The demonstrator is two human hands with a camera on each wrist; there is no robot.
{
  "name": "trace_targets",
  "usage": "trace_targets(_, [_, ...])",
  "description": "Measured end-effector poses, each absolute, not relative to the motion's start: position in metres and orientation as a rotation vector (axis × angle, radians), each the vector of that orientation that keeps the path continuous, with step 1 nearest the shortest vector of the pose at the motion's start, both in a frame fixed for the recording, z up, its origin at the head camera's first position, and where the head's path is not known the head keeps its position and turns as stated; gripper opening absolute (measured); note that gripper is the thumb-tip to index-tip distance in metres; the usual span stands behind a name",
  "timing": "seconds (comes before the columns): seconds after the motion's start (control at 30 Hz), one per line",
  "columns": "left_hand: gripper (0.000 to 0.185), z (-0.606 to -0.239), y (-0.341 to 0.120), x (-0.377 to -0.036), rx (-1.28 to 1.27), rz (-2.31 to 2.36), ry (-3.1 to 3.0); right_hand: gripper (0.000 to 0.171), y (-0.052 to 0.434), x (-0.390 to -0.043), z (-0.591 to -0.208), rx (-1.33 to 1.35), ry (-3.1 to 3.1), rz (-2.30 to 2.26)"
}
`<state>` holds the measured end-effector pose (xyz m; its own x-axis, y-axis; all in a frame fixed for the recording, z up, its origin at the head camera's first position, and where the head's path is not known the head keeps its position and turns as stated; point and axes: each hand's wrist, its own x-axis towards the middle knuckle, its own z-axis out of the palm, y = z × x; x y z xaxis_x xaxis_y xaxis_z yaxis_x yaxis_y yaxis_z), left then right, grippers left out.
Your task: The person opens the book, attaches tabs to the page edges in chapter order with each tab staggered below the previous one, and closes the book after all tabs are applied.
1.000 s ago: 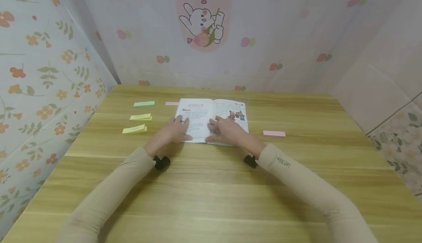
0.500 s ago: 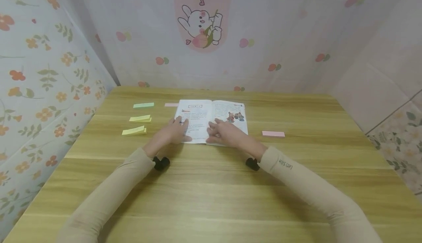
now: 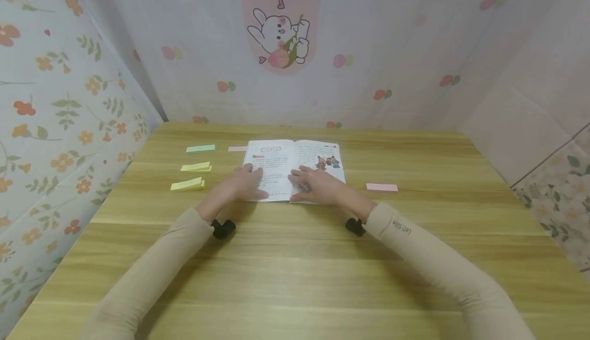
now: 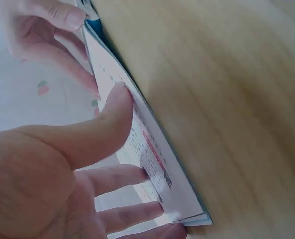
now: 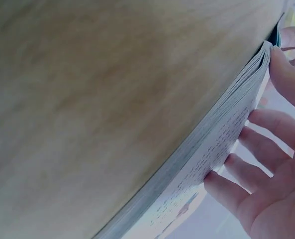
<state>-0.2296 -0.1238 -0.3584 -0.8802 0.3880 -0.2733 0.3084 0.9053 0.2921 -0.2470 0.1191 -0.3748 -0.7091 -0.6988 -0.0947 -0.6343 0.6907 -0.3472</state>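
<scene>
1. Both hands have barely moved since a second ago; they stay on the book (image 3: 295,168).
2. Left hand (image 3: 243,185) lies flat with straight fingers, pressing the left page.
3. Right hand (image 3: 318,186) lies flat too, pressing the right page.
4. That book is open on the table (image 3: 295,268), between yellow sticky notes (image 3: 187,184) and a pink note (image 3: 382,187).
</scene>
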Motion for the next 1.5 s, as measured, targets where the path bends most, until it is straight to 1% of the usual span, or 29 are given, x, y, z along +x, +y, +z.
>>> trace_targets(0.17, [0.075,-0.358,-0.128,-0.233,0.571,0.403,2.775,0.069,0.119,-0.248,-0.374,-1.103,2.669,-0.431])
trace_targets(0.37, [0.070,-0.357,-0.129,-0.237,0.554,0.485,2.801,0.062,0.119,-0.246,-0.370,-1.134,2.690,-0.415])
trace_targets(0.6, [0.058,-0.350,-0.137,-0.243,0.534,0.633,2.888,0.054,0.122,-0.244,-0.370,-1.146,2.728,-0.456])
trace_targets(0.87, [0.056,-0.338,-0.161,-0.254,0.478,0.815,2.942,0.056,0.130,-0.244,-0.370,-1.120,2.748,-0.477])
trace_targets(1.0, [0.050,-0.333,-0.175,-0.263,0.477,0.931,2.954,0.052,0.134,-0.243,-0.370,-1.157,2.752,-0.479])
trace_targets(1.13, [0.046,-0.331,-0.193,-0.275,0.486,0.979,2.976,0.050,0.138,-0.241,-0.372,-1.187,2.753,-0.471])
trace_targets(1.37, [0.041,-0.327,-0.224,-0.289,0.528,1.073,3.022,0.053,0.143,-0.237,-0.372,-1.155,2.754,-0.449])
trace_targets(1.5, [0.040,-0.326,-0.237,-0.292,0.482,1.066,3.027,0.051,0.147,-0.235,-0.371,-1.140,2.756,-0.459])
